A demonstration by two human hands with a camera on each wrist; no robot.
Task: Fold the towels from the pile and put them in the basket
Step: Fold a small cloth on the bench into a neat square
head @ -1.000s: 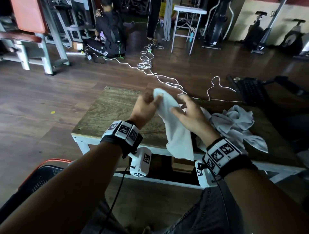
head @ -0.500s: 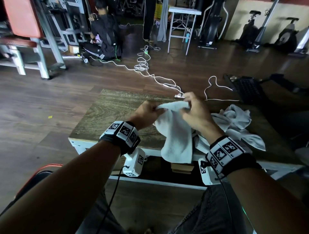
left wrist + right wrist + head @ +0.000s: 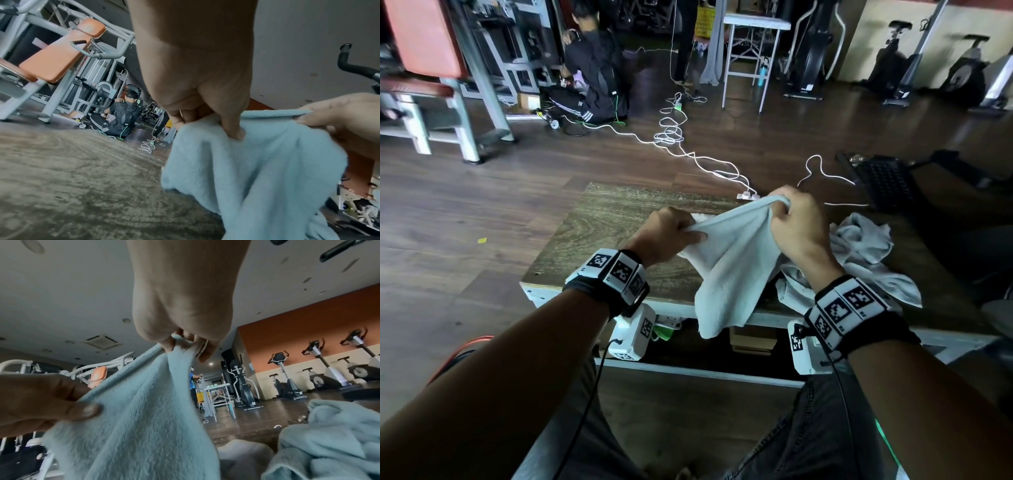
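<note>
Two hands hold one pale towel above the middle of the head view, over the near edge of the wooden bench. The left hand pinches one end of the top hem and the right hand grips the other end, a little higher and farther off, so the hem runs from centre-left up toward the right. From it the cloth hangs in a narrowing fold, its long axis pointing down past the bench's white-painted rim toward the person's lap.

The left wrist view shows what the head view hides — the thumb pressed onto the fluffy pile, with the other fingers curled behind the cloth, and a flat stitched hem stretched toward the right hand at the right edge of the frame. The right wrist view shows fingers bunching a corner of the towel into soft pleats, and the nap looks thick and fleecy, pale blue-grey there though nearly white from the head.

Only the head and right wrist views show the pile — crumpled towels of the same cloth on the bench, right of centre, just beside the right wrist. The bench top is worn, grainy wood.

At the lower left edge of the head view a dark mesh basket with an orange rim sits on the floor.
</note>
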